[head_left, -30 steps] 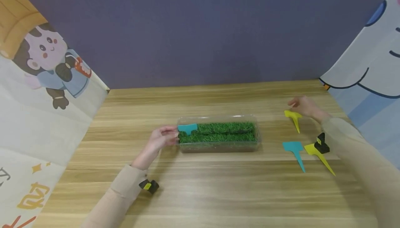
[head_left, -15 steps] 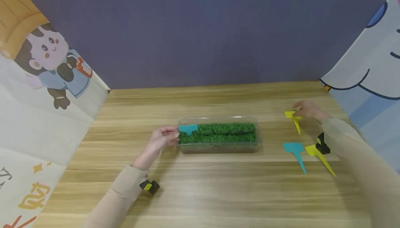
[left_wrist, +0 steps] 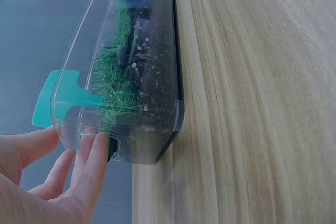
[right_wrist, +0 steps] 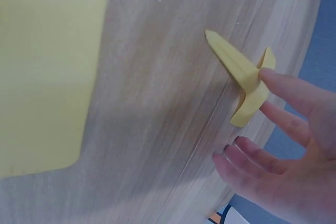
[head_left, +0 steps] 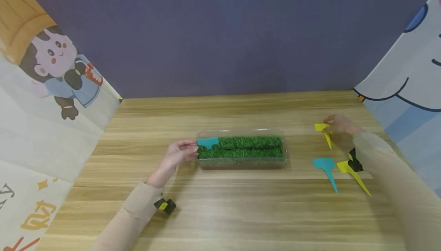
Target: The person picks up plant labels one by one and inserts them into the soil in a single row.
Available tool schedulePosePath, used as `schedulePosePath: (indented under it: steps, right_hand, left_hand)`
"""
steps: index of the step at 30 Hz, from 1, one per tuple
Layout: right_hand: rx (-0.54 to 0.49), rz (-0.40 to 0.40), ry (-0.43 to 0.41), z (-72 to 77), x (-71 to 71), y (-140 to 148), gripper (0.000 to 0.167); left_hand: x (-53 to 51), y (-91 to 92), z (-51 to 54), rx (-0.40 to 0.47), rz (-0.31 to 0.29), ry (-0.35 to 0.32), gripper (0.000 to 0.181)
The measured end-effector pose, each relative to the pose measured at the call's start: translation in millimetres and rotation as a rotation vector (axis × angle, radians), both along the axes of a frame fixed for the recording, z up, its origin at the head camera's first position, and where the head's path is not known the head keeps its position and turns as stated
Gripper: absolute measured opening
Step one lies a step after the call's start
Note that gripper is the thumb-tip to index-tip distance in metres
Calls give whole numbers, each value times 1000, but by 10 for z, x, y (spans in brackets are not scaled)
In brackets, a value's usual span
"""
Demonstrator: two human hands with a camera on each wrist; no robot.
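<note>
Head view: the right hand (head_left: 342, 124) is pinching a yellow marker (right_wrist: 245, 78) between thumb and forefinger, its other fingers hanging apart, at three o'clock from the clear box (head_left: 242, 164). At the box's nine o'clock, the left hand (head_left: 176, 152) is resting loosely extended fingers against its end. The marker's thin head is looking bent, so an off-centre pinch would be risking a drop; stray left-hand pressure would be sliding the box.

The head view looks forward and down; close wrist views share its planter (head_left: 241, 163) (left) and yellow markers (right_wrist: 244, 73) (right).
</note>
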State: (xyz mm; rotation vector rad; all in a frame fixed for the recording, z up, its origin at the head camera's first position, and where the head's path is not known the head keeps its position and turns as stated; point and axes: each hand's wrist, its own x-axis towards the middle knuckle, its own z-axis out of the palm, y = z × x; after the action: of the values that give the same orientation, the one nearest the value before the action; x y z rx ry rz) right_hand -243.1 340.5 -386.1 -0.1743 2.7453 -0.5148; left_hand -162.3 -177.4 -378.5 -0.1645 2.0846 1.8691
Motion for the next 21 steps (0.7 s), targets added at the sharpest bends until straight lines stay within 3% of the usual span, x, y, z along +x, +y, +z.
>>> schedulePosePath:
  steps: [6,21]
  right_hand:
    - [-5,-20,-5,-45,-14,-3,48]
    - [21,20,32,-36,-45,-37,45]
  left_hand:
    - [2,-8,-10,3,2,-3,38]
    - [8,-11,-5,-6,2,-1,38]
